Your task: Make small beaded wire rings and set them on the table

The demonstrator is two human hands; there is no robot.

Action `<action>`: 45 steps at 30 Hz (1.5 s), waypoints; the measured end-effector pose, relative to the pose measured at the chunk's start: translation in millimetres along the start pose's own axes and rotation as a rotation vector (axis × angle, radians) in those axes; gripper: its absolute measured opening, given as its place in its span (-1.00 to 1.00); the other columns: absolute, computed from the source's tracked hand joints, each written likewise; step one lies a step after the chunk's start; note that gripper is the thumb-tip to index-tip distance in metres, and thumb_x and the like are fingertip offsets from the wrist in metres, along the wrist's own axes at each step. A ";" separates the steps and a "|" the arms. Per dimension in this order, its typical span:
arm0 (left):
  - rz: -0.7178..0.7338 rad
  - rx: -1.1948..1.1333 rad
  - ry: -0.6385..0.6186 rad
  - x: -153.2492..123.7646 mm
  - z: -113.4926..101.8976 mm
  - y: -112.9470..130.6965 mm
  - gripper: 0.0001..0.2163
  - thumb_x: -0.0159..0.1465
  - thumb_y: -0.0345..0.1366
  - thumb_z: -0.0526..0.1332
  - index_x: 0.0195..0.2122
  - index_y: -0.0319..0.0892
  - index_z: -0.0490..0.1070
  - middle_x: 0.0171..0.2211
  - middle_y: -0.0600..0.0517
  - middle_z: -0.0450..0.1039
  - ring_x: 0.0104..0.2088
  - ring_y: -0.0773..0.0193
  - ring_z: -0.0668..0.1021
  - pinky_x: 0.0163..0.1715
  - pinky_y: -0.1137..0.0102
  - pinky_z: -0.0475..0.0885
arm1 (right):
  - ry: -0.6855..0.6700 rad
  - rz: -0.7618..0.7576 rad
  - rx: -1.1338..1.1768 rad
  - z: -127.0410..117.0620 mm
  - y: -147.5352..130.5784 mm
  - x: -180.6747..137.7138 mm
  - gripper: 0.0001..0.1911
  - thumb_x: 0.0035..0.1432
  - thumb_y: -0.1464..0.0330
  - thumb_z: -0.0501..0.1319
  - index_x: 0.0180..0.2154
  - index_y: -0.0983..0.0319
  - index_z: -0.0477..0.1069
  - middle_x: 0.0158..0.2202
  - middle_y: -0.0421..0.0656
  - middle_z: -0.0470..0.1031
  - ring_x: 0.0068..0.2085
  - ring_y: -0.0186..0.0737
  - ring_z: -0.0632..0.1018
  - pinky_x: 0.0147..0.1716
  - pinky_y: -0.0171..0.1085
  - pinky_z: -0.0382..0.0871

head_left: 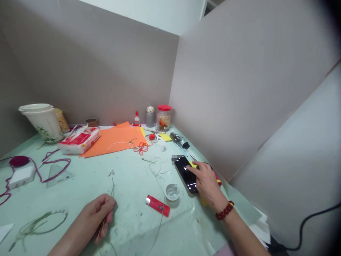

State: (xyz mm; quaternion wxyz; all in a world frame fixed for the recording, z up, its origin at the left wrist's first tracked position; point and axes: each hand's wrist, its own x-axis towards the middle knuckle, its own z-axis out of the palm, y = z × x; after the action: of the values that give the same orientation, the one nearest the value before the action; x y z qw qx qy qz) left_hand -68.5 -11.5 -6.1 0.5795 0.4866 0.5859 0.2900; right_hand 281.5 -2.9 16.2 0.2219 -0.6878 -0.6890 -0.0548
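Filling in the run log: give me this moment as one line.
left hand: pinching green cord | right hand: finger on phone | lighter between hands | table

no legible text, jar (pixel 163 118) label and red packet (pixel 79 139) print blurred

Soft, even light is falling from above and slightly ahead, leaving the pale green desk (pixel 80 199) bright and only faint shadows sitting under the left hand (pixel 99 213) and the right hand (pixel 206 183). The phone (pixel 186 174) screen is catching small white glints. The wide lens is bending the grey partition walls (pixel 239 89) outward, and the far right edge is darkening into a black vignette. 2 small patches are showing pixelated blurring. Detail is softening toward the frame corners, while the centre is staying fairly sharp.
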 end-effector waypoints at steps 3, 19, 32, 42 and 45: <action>0.008 0.002 -0.002 -0.4 0.5 1.2 -0.57 0.11 0.13 0.13 -0.58 -0.15 0.18 -0.83 0.17 0.20 -0.81 0.48 0.18 -0.77 0.57 0.05 | -0.024 -0.039 -0.028 2.0 -1.1 4.5 -0.39 -0.03 0.71 -0.05 -0.07 0.18 0.50 0.06 -0.03 0.36 0.08 -0.06 0.26 0.00 -0.11 0.16; 0.026 0.032 -0.021 -0.4 -0.4 1.5 -0.55 0.08 0.18 0.12 -0.58 -0.14 0.17 -0.80 0.18 0.20 -0.79 0.46 0.20 -0.77 0.56 0.10 | 0.100 -0.166 0.404 -19.2 -82.4 -20.4 -0.61 0.13 0.59 -0.02 -0.12 0.23 0.45 -0.12 -0.02 0.43 -0.07 -0.15 0.38 -0.05 -0.13 0.29; 0.049 0.030 -0.024 -2.8 -0.3 4.5 -0.57 0.08 0.16 0.13 -0.57 -0.14 0.17 -0.79 0.18 0.22 -0.78 0.45 0.22 -0.77 0.56 0.10 | -0.096 -0.383 0.454 -10.2 -152.3 -37.3 -0.72 0.15 0.54 0.06 -0.19 0.21 0.46 -0.25 -0.11 0.47 -0.19 -0.19 0.37 -0.16 -0.18 0.21; 0.042 0.023 -0.008 -4.7 0.5 5.6 -0.60 0.12 0.11 0.12 -0.56 -0.14 0.17 -0.78 0.19 0.20 -0.76 0.45 0.21 -0.75 0.56 0.12 | 0.083 -0.008 0.113 -32.9 -26.9 -13.8 -0.63 0.17 0.52 -0.01 -0.16 0.21 0.52 -0.35 -0.06 0.36 -0.26 -0.13 0.37 -0.25 -0.19 0.28; 0.036 0.034 -0.001 -5.4 1.2 7.5 -0.60 0.12 0.10 0.12 -0.58 -0.14 0.17 -0.78 0.19 0.19 -0.77 0.46 0.21 -0.76 0.56 0.11 | 0.010 -0.056 0.041 -28.1 -7.5 -30.9 -0.58 0.09 0.59 0.00 -0.17 0.20 0.54 -0.32 -0.06 0.35 -0.26 -0.15 0.37 -0.27 -0.20 0.27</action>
State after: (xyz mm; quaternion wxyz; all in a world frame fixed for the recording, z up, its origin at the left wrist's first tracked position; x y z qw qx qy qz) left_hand -66.4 -14.0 2.7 0.5663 0.5069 0.5815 0.2902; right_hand 279.3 -42.6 31.3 0.2377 -0.6633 -0.7079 -0.0503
